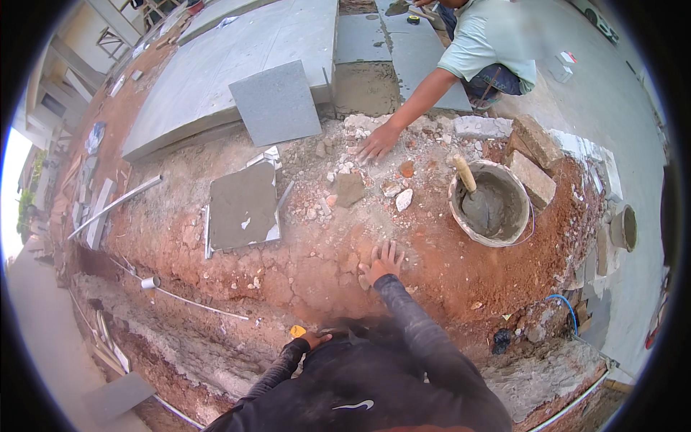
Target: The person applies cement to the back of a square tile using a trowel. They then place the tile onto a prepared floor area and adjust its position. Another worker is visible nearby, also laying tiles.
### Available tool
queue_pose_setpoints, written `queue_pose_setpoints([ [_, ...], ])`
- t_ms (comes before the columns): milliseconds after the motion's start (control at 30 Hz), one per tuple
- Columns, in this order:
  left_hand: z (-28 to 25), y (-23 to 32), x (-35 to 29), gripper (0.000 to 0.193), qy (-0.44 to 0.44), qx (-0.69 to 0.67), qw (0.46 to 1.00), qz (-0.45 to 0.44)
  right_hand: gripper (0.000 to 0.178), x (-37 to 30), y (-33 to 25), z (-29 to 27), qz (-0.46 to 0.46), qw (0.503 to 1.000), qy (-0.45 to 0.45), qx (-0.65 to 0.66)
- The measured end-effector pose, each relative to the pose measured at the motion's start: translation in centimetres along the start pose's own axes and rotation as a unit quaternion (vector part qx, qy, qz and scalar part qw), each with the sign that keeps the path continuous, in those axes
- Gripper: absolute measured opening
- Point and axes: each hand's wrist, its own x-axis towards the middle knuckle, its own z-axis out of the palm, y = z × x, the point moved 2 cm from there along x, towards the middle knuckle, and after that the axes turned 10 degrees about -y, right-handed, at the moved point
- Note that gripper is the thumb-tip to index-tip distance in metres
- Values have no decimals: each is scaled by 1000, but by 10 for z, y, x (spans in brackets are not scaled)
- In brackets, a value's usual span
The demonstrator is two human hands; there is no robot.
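Observation:
My right hand (383,264) is planted on the reddish soil (317,270), palm down with its fingers stretched out; a small stone or clod lies by its thumb. Close to my body, my left hand (315,339) lies against my dark clothing, fingers extended and holding nothing that I can see. Beside it is a small yellow object (297,331). Ahead of me, a co-worker's hand (379,144) reaches down to rubble on the ground. A flat piece of mortar (350,189) lies between that hand and mine.
To the right stands a bucket (479,230) of wet mortar with a wooden-handled trowel (464,173) in it, next to bricks (533,180). A mortar-covered tile (243,205) lies at left. A grey tile (277,103) leans on the slab. White pipes (115,207) cross the left.

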Motion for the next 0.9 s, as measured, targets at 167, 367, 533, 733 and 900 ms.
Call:
queue_pose_setpoints([
  [167, 54, 1, -8, 53, 125, -91, 987, -52, 75, 4, 1, -12, -52, 998, 2, -40],
  [367, 79, 15, -83, 24, 247, -50, 959, -131, 70, -5, 8, -8, -34, 995, -64, -67],
  [533, 90, 19, -141, 22, 306, -81, 937, -149, 66, 1, 14, -3, -35, 991, -35, -121],
  [733, 76, -41, -167, 22, 315, -93, 934, -139, 57, 8, 0, 14, 10, 989, -54, -134],
  [900, 47, -152, -161, 20, 300, -89, 945, -97, 55, 15, -6, 27, 64, 997, -9, -49],
])
